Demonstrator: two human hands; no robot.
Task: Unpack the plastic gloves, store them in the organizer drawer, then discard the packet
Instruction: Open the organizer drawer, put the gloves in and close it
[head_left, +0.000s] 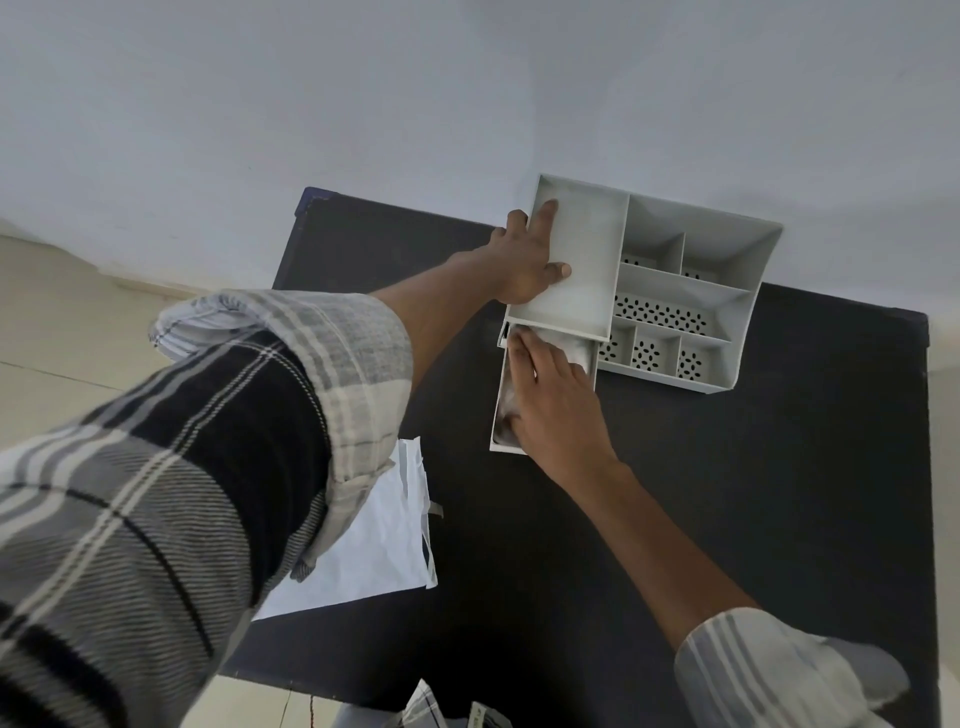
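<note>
A grey organizer (691, 291) with several compartments stands at the far side of the black table (727, 493). Its drawer (500, 395) is pulled out toward me at the organizer's left. My left hand (524, 260) grips the organizer's left wall, fingers over its rim. My right hand (550, 400) lies flat inside the drawer, pressing down on the clear plastic gloves (574, 353), which show only as a pale crumpled mass around the fingers. The white packet (374, 545) lies flat on the table near me, partly under my left sleeve.
The organizer stands against a pale wall (467, 104). The table's left edge drops to a beige floor (62, 338). Bare black tabletop stretches right of and in front of the drawer.
</note>
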